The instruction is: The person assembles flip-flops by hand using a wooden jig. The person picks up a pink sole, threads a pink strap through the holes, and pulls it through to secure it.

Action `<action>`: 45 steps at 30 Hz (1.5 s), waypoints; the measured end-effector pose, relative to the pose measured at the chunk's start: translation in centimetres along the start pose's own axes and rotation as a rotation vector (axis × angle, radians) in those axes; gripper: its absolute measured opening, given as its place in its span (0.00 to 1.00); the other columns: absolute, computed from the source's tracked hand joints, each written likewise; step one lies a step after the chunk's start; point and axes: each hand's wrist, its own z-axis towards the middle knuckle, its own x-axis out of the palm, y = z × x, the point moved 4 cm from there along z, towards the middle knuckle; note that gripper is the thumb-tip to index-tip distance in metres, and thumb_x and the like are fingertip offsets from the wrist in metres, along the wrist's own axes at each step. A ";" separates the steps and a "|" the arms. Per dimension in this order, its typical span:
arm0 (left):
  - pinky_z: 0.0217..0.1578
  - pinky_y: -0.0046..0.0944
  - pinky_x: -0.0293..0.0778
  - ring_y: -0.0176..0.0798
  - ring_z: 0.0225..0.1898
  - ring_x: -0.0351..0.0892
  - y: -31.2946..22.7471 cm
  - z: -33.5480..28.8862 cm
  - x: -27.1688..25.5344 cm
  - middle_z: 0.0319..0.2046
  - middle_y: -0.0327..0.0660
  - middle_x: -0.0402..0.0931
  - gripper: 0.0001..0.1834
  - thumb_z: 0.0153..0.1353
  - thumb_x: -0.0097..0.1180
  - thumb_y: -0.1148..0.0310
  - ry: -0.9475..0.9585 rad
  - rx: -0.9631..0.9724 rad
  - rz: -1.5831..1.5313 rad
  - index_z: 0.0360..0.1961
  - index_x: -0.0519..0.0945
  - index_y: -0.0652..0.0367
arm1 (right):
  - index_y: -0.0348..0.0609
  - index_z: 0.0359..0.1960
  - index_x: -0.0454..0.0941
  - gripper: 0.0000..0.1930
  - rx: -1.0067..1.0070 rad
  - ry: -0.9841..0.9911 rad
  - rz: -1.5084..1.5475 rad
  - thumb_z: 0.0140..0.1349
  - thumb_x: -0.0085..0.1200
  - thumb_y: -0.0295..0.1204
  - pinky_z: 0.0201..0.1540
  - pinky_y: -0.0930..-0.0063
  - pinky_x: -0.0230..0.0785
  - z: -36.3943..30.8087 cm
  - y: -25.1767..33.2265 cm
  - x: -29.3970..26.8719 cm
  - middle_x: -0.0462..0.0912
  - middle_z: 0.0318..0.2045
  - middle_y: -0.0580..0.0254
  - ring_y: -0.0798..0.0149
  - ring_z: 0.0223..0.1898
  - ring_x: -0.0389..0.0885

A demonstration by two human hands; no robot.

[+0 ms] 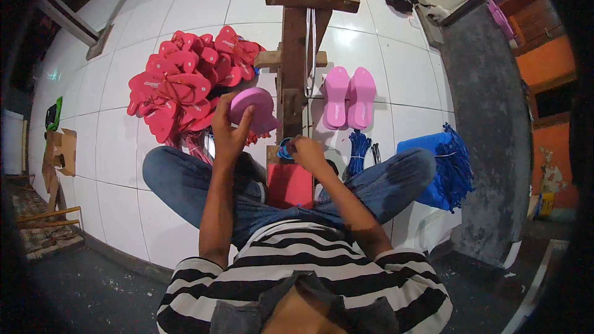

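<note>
Left hand (228, 128) pinches a pink sole (257, 104) by its edge; right hand (307, 153) curls at a blue ring (284, 149), grip unclear. Spare soles (361, 96) lie close, seemingly for easy reach.

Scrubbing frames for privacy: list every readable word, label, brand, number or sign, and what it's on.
Flat pink soles beside brown wooden stand: pale print, not copied.
Heaped red thong sandals: pale print, not copied.
Yellow rectangular object, far right: marks too small to read.
</note>
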 end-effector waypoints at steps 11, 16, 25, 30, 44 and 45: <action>0.32 0.29 0.71 0.31 0.32 0.75 -0.9 -0.5 1.0 0.35 0.42 0.73 0.14 0.56 0.60 0.75 0.144 0.003 0.022 0.43 0.73 0.64 | 0.48 0.35 0.81 0.12 -0.093 -0.089 0.027 0.46 0.57 0.29 0.37 0.60 0.72 0.3 0.1 -3.4 0.79 0.37 0.59 0.53 0.37 0.80; 0.28 0.28 0.71 0.31 0.29 0.74 -1.1 -0.5 1.2 0.34 0.42 0.73 0.14 0.56 0.60 0.75 0.120 0.079 0.076 0.43 0.73 0.65 | 0.46 0.34 0.80 0.13 -0.033 0.037 0.021 0.43 0.58 0.29 0.37 0.59 0.72 0.0 -0.7 -1.5 0.81 0.34 0.56 0.48 0.36 0.80; 0.40 0.31 0.69 0.33 0.38 0.74 -0.5 -0.3 0.0 0.35 0.40 0.74 0.13 0.55 0.60 0.75 0.045 0.010 0.017 0.41 0.74 0.63 | 0.41 0.45 0.78 0.17 0.180 0.155 0.856 0.63 0.53 0.40 0.32 0.78 0.67 0.8 -1.5 -6.7 0.80 0.30 0.64 0.73 0.30 0.75; 0.41 0.31 0.70 0.33 0.39 0.74 -0.3 -0.3 0.6 0.35 0.41 0.74 0.14 0.55 0.61 0.75 0.043 0.016 -0.023 0.42 0.74 0.64 | 0.44 0.45 0.78 0.11 -0.164 -0.529 0.960 0.61 0.54 0.30 0.32 0.79 0.68 -1.3 6.8 -20.8 0.80 0.36 0.61 0.71 0.31 0.76; 0.39 0.32 0.70 0.33 0.37 0.73 -0.9 -0.1 0.2 0.35 0.41 0.73 0.14 0.55 0.61 0.74 0.027 0.036 0.062 0.41 0.74 0.64 | 0.49 0.44 0.81 0.20 -0.391 -0.892 -0.066 0.47 0.60 0.19 0.37 0.69 0.73 0.2 14.3 -28.1 0.79 0.37 0.60 0.60 0.36 0.79; 0.39 0.32 0.70 0.33 0.37 0.73 -1.1 0.1 0.2 0.35 0.41 0.73 0.14 0.55 0.61 0.73 0.036 0.044 0.091 0.41 0.74 0.64 | 0.49 0.43 0.81 0.20 -0.384 -0.896 -0.095 0.46 0.60 0.18 0.37 0.70 0.73 0.6 14.3 -28.3 0.79 0.36 0.61 0.60 0.36 0.79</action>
